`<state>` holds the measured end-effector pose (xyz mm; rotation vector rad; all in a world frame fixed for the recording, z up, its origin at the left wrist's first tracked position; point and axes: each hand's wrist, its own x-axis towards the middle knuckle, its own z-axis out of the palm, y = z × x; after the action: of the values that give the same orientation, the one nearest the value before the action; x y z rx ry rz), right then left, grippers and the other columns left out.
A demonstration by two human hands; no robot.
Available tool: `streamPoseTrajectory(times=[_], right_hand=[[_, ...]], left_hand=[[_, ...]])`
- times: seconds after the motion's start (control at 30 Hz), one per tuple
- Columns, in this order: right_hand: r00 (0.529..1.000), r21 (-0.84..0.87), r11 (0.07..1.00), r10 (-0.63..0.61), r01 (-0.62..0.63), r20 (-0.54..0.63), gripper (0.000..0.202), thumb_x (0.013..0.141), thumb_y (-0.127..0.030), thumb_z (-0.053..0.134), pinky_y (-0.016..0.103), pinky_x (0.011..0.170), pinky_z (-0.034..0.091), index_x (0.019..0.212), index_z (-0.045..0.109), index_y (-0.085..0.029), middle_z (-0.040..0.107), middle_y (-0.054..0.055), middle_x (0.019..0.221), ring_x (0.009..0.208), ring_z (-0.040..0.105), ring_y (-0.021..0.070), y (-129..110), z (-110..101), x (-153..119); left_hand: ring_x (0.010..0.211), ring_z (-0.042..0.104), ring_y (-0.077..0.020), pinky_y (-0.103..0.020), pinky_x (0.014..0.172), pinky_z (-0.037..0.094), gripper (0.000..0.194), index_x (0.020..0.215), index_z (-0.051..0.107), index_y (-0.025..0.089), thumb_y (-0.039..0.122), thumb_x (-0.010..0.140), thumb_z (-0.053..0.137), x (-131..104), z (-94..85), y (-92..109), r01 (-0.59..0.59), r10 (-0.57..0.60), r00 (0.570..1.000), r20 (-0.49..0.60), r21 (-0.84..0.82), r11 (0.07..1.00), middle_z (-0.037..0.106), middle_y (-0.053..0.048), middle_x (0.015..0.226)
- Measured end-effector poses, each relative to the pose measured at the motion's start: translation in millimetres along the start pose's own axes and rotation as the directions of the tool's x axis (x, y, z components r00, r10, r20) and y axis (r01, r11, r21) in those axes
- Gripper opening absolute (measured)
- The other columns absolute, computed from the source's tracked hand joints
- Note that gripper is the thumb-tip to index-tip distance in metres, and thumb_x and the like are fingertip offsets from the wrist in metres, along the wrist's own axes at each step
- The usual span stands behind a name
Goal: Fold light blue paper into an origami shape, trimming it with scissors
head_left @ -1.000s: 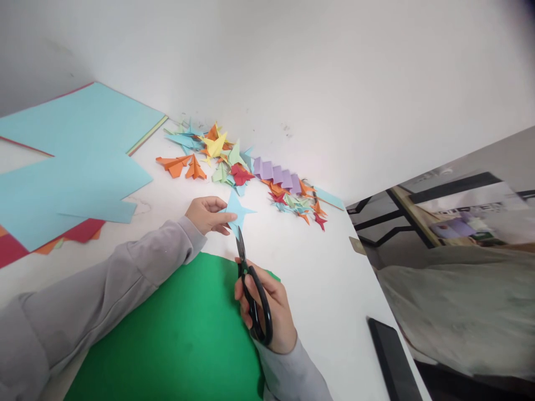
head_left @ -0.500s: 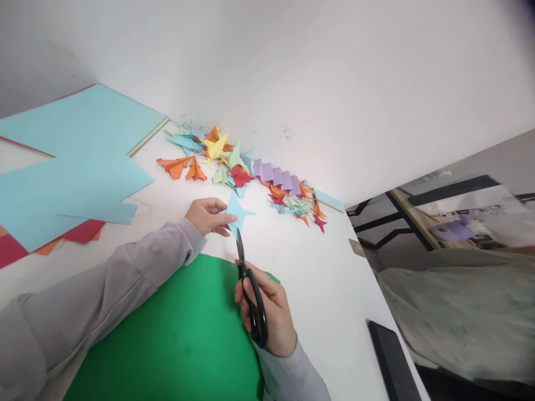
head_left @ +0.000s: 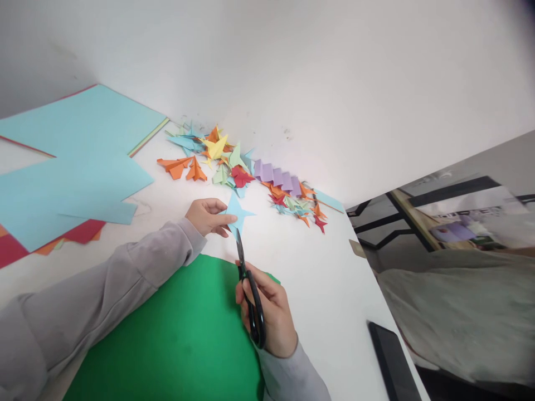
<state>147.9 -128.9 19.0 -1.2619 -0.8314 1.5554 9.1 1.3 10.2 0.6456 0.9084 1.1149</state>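
Note:
My left hand (head_left: 210, 216) pinches a light blue paper star (head_left: 239, 211) at its left side, between thumb and fingers. In my right hand (head_left: 270, 312) is a pair of black-handled scissors (head_left: 253, 312), my fingers closed round the handles. The scissors' blades point up and away, with their tips at the lower part of the star. Whether the paper lies between the blades I cannot tell. Below both hands is a large green sheet (head_left: 175, 334), partly covered by my left sleeve.
Folded paper pieces in several colours (head_left: 215, 147) lie along the wall, beside a pleated purple paper strip (head_left: 278, 177). Large light blue sheets (head_left: 96, 122) are stacked at the left. A black phone-like object (head_left: 393, 359) rests by the table's right edge, and grey-green cloth (head_left: 455, 312) hangs beyond.
The scissors' handles have drawn slightly closer together. My left hand and the star are in nearly the same place.

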Motion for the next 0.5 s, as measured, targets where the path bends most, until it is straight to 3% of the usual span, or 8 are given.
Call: streamPoseTrajectory(times=[0.5], right_hand=[[1.000,-0.022,1.000,0.006,-0.006,-0.008,0.045,0.069,-0.036,0.067,0.017,0.027,0.027,0.110,0.062,-0.017,0.054,-0.004,0.051,0.030,0.036,0.0041,0.4,-1.9,-0.2]], left_hand=[[0.036,0.055,-0.0120,-0.025,0.031,0.051,0.046,0.060,0.050,0.011,0.015,0.029,0.084,0.7,0.8,0.6,0.001,-0.001,1.000,-0.011,-0.010,1.000,0.053,0.007,0.046]])
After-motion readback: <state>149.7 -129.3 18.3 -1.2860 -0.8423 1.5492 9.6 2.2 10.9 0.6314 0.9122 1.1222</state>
